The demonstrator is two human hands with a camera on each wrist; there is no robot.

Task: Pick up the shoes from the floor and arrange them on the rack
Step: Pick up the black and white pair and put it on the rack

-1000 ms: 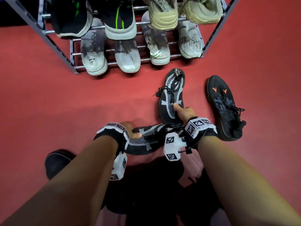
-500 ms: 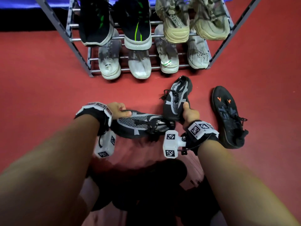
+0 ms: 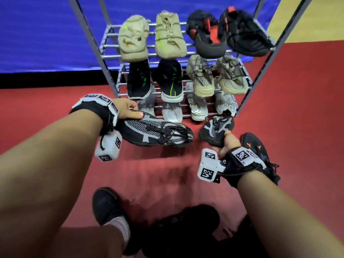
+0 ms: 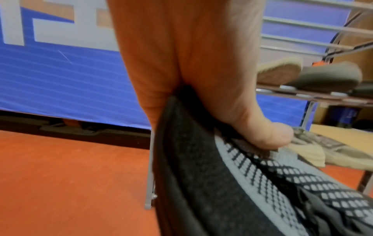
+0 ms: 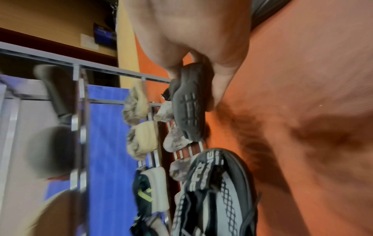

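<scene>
Both hands loaded, one shoe each, pair of black-and-grey knit trainers. Left hand (image 3: 128, 108) grips the heel collar of the left-held shoe (image 3: 156, 134), thumb on top of the knit and fingers tucked behind the heel; shoe lies sideways, toe pointing toward the other hand, clear of the red floor (image 3: 301, 112). Right hand (image 3: 228, 144) pinches the heel of the right-held shoe (image 3: 216, 128), toe pointing at the rack (image 3: 109, 53). A heel grip probably leaves the toe free to slide onto the bars first (judgement, not observed).

Rack as seen from the head view: three tiers visible, each carrying four shoes toe-out, so no open slot shows there. Where this pair will go cannot be told from these frames. One black shoe with orange marks (image 3: 256, 148) lies on the floor just beside the right wrist, not yet picked up.

View differences:
- Left wrist view: thumb (image 4: 262, 132) pressed on the grey mesh panel, collar folded between thumb and fingers; shows bare rack bars higher up, which the head view cuts off.
- Right wrist view: the dark tread of the sole (image 5: 187, 108), hidden from the head view; fingers wrap the heel from behind. Heavy blur on the rack side.
</scene>
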